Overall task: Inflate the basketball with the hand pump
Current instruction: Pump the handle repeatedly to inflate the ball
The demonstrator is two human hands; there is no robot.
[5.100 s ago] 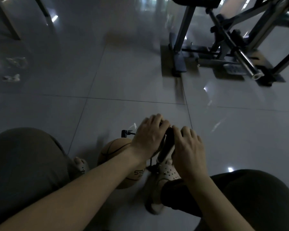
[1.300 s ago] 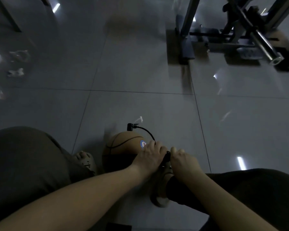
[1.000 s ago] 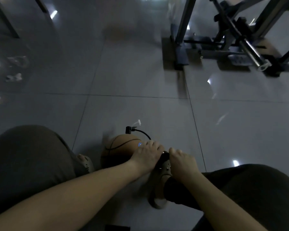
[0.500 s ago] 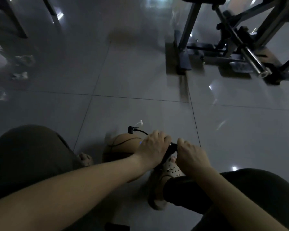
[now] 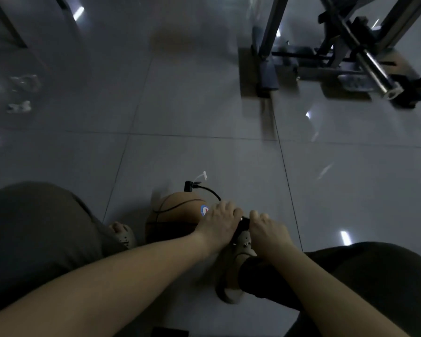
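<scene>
black pump handle (image 5: 245,221) now lower; l hand (image 5: 219,222), r hand (image 5: 267,229) grip it

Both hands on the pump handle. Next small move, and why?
Probably draw the handle up to load a stroke: the left hand and right hand grip it low, just above the shoe, and the hose arcs to the basketball.

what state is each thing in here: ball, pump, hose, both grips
basketball, looks round, sits on the floor between the feet
pump handle, low, just above the right shoe, held at both ends
hose, curves from behind the left grip to a black end piece at the ball's far side; joint hidden
left grip, curled round the handle
right grip, curled round the handle
</scene>
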